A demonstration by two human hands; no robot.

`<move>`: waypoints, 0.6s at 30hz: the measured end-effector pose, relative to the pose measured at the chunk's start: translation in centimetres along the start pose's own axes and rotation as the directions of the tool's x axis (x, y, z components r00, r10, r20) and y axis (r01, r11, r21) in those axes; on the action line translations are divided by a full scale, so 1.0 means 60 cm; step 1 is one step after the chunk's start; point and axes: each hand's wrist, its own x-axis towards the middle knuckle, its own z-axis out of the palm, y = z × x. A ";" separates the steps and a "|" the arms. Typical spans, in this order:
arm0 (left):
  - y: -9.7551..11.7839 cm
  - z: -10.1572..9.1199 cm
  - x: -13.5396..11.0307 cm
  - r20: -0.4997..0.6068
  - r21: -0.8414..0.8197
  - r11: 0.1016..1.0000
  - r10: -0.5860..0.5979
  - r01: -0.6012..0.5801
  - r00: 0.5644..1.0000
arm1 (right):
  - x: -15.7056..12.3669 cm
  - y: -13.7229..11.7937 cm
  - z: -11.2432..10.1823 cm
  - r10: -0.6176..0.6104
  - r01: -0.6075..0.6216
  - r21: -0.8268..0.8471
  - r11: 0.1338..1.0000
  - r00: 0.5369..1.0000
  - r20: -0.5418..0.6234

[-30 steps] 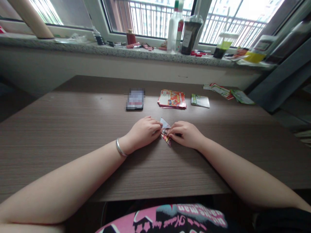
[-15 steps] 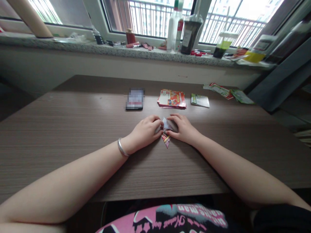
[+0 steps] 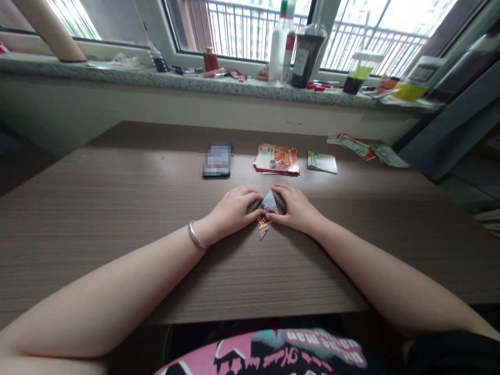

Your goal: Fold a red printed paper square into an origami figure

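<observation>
Between my two hands lies a small folded paper, pale blue at its far point and red, yellow and pink at its near point. My left hand pinches its left side, thumb and fingers curved inward; a silver bangle circles that wrist. From the right, my right hand grips the paper with the thumb on its near part and the index finger at the far tip. Part of the paper is hidden under the fingertips. Just beyond my hands is a stack of red and white printed leaflets.
A phone-like device, blurred out, lies left of the leaflets on the brown table. To their right are a white-green folded paper and several strips. Bottles and cups stand on the windowsill.
The folded paper has turned a little, its near point swinging left and more of its pale far part showing. Both hands have shifted only slightly.
</observation>
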 end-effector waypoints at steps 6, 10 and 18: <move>-0.002 0.000 0.002 -0.017 -0.059 0.998 0.006 -0.007 1.000 | 0.001 0.003 0.001 0.003 -0.003 0.022 1.000 1.000 -0.012; 0.000 0.001 0.002 -0.028 -0.089 0.996 -0.015 0.013 0.999 | 0.003 0.006 0.002 0.001 0.000 0.066 0.998 1.000 -0.009; -0.011 0.007 0.007 -0.058 -0.178 0.983 0.037 -0.046 0.998 | 0.008 0.009 -0.001 -0.081 0.085 0.147 0.985 0.996 -0.035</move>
